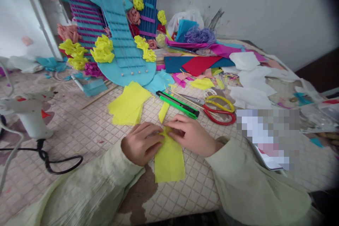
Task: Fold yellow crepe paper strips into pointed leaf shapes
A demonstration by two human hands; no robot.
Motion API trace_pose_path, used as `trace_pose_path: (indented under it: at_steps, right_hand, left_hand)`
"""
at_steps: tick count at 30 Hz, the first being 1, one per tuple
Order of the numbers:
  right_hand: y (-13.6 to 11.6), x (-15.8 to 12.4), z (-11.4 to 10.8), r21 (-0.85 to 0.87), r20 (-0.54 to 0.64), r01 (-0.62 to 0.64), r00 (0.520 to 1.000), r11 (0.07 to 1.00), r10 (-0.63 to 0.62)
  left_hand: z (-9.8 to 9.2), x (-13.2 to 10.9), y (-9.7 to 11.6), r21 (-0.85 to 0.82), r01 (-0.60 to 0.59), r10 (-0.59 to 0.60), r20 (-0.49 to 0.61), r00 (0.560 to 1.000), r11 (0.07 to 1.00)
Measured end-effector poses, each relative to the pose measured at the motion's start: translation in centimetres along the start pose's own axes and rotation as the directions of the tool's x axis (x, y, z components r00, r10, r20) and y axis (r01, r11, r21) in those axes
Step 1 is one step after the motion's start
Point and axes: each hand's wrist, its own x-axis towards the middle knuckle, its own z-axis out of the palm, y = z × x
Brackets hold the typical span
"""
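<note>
A sheet of thin yellow tissue paper [170, 162] lies on the table in front of me, its near end flat. Its far end is pinched between the fingers of my left hand [144, 140] and my right hand [193, 135], which meet there. Whether that end is folded is hidden by the fingers. Just beyond lies a small yellow strip [164, 112]. A stack of yellow tissue sheets [129, 103] sits past my left hand. Past my right hand are a green utility knife [178, 104] and scissors with red and yellow handles [218, 110].
A white glue gun [31, 113] with a black cord stands at the left. At the back, a blue stringed craft piece [123, 42] with yellow paper flowers [102, 48] leans up. White paper scraps [250, 81] and a pixelated device [267, 141] lie at the right.
</note>
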Motion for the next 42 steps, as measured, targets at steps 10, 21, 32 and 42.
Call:
trace_pose_path:
  at_steps: [10, 21, 32, 42]
  right_hand:
    - [-0.1, 0.0, -0.1, 0.0, 0.035, 0.026, 0.999, 1.0, -0.026]
    - [-0.6, 0.4, 0.2, -0.022, -0.024, -0.045, 0.999, 0.999, 0.045]
    - [-0.4, 0.4, 0.5, 0.011, -0.034, -0.036, 0.999, 0.999, 0.037]
    - [-0.5, 0.4, 0.5, 0.005, -0.034, -0.048, 0.998, 0.999, 0.048]
  left_hand:
    - [0.2, -0.2, 0.0, -0.007, -0.015, 0.015, -0.022, 1.0, 1.0]
    - [0.2, -0.4, 0.3, 0.049, -0.017, 0.018, -0.03, 0.999, 0.999]
    - [0.2, -0.3, 0.6, 0.131, -0.037, 0.045, -0.059, 0.997, 0.991]
    - [0.4, -0.1, 1.2, 0.186, -0.006, 0.026, -0.106, 0.994, 0.982]
